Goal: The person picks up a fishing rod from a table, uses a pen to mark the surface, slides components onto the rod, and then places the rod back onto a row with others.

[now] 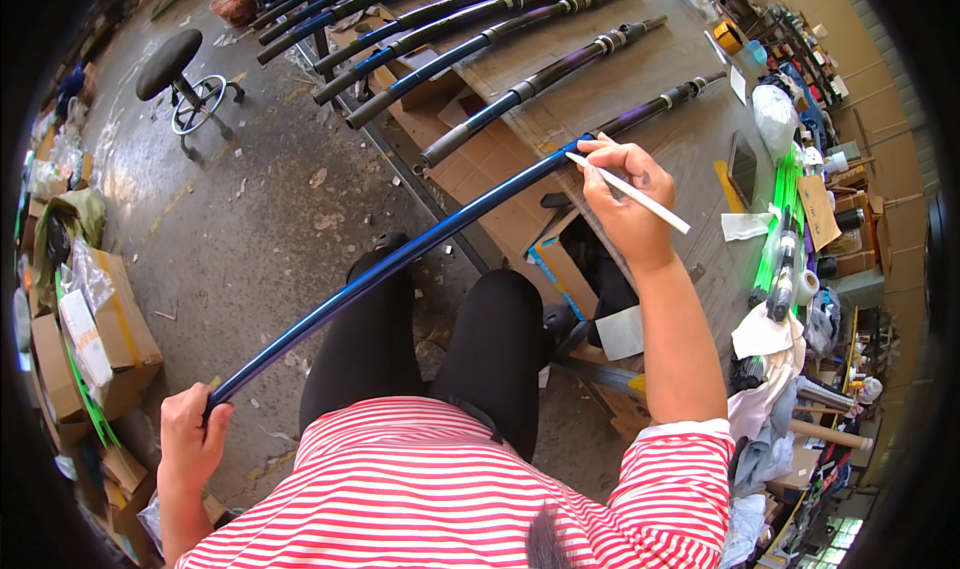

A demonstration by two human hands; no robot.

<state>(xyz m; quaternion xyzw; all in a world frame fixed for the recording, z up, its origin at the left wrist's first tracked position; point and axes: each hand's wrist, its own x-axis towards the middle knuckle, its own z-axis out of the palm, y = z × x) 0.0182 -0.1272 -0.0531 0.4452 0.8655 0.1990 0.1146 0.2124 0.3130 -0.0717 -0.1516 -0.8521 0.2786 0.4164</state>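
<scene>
A long glossy blue fishing rod (400, 254) slants across my lap, its far end with a dark reel seat (680, 94) lying over the table. My left hand (190, 434) is wrapped round the rod's near end at lower left. Farther up, my right hand (635, 204) pinches a slim white pen (667, 216) whose tip is at the rod's surface. Fingers of that hand also appear to rest against the rod. Beyond it lies another fishing rod (550, 74) with a grey end, and several more are lined up toward the back left.
The table (700, 159) carries a phone (742, 166), a plastic bag (775, 117) and bright green rods (775, 234) at right. A black stool (170, 64) stands on the floor at far left. Cardboard boxes (130, 314) are stacked at left; an open box (562, 269) sits beneath the table.
</scene>
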